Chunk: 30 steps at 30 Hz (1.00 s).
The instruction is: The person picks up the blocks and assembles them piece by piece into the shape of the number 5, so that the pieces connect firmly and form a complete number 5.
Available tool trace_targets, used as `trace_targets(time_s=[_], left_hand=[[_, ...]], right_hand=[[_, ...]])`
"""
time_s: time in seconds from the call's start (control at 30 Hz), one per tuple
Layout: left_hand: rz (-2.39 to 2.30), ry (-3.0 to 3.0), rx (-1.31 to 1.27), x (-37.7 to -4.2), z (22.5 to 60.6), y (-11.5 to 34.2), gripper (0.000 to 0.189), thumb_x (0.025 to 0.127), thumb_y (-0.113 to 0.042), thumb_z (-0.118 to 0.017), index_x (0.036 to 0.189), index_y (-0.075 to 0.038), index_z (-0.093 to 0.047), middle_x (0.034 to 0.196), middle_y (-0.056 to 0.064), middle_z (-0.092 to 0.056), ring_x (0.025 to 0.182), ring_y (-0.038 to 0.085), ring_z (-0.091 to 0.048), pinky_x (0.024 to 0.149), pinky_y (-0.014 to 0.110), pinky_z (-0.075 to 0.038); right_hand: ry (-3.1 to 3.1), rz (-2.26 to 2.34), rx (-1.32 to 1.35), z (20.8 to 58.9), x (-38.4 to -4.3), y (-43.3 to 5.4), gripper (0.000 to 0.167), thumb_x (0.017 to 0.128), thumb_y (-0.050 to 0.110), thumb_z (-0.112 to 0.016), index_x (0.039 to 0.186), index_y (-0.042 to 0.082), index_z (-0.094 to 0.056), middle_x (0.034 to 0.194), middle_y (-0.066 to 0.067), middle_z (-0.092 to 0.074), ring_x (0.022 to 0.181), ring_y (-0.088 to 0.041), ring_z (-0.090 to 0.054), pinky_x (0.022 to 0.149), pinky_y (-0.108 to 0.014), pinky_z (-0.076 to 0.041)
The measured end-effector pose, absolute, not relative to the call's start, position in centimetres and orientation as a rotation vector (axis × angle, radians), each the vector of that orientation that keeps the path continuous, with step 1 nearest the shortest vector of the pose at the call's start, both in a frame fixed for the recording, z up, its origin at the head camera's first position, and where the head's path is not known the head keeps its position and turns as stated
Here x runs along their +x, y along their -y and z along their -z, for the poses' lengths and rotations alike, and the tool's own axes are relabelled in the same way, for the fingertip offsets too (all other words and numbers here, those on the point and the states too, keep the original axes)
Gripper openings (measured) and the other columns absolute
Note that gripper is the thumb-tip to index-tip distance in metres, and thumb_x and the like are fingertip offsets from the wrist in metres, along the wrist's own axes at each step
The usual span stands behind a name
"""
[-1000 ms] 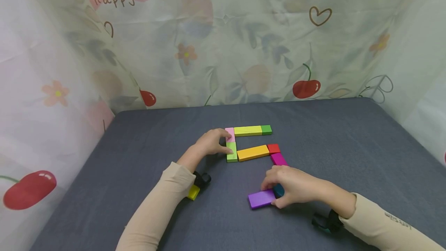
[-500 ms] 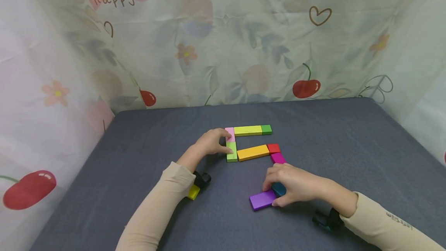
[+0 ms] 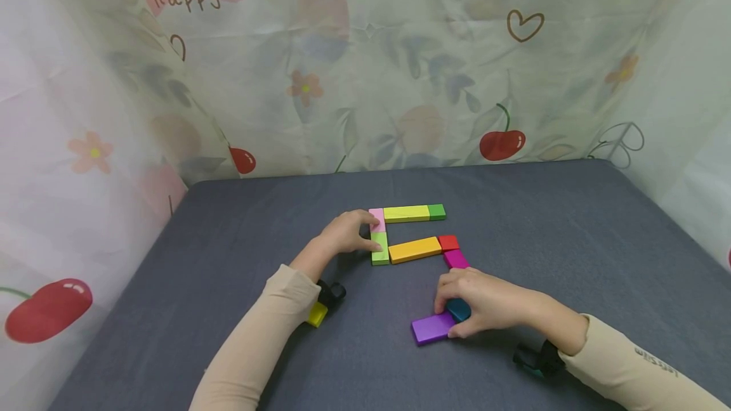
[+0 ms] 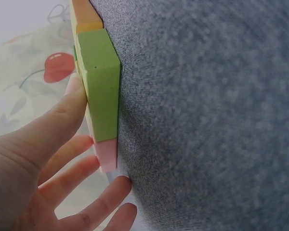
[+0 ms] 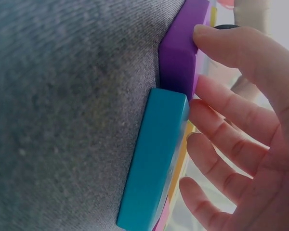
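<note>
In the head view, my right hand (image 3: pixel 482 300) pinches the right end of a purple block (image 3: pixel 428 328) between thumb and fingers. A teal block (image 5: pixel 154 159) butts against the purple one under that hand, which partly covers it. Farther back, my left hand (image 3: pixel 344 232) rests with loosely spread fingers on two blocks in line. Its thumb touches the light green block (image 4: pixel 101 96), and its fingertips lie by the pink block (image 4: pixel 106 154). A magenta block (image 3: pixel 455 259) shows just beyond the right hand's knuckles.
An orange block (image 3: pixel 415 250) leads from the light green block to a red block (image 3: pixel 448 243). Behind them a yellow block (image 3: pixel 406 214) ends at a green block (image 3: pixel 436 212). All lie on a dark grey cloth (image 3: pixel 274 208), with a printed curtain (image 3: pixel 365 81) behind.
My right hand has shifted slightly to the right, and the purple block has moved with it toward the teal block. The left hand has stayed where it was.
</note>
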<state>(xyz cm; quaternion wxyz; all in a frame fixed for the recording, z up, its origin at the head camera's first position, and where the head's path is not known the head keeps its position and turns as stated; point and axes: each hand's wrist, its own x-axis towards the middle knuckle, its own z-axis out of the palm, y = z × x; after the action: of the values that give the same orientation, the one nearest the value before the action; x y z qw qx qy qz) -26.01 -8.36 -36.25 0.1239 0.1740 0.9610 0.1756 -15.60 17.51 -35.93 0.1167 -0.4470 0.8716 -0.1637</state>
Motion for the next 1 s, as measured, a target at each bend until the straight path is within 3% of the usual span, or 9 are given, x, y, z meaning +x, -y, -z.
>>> trace_targets(time_s=[1.0], left_hand=[[-0.540, -2.796, 0.513, -25.92, 36.39, 8.42, 0.060, 0.077, -0.033, -0.076, 0.130, -0.013, -0.056, 0.138, 0.004, -0.052, 0.131, 0.023, -0.044, 0.111, 0.040, -0.034]], right_hand=[[-2.507, 0.520, -1.305, 36.23, -15.80, -17.87, 0.019, 0.077, 0.035, -0.075, 0.091, 0.026, -0.065, 0.092, 0.017, -0.056, 0.091, -0.003, -0.051, 0.081, -0.028, -0.042]])
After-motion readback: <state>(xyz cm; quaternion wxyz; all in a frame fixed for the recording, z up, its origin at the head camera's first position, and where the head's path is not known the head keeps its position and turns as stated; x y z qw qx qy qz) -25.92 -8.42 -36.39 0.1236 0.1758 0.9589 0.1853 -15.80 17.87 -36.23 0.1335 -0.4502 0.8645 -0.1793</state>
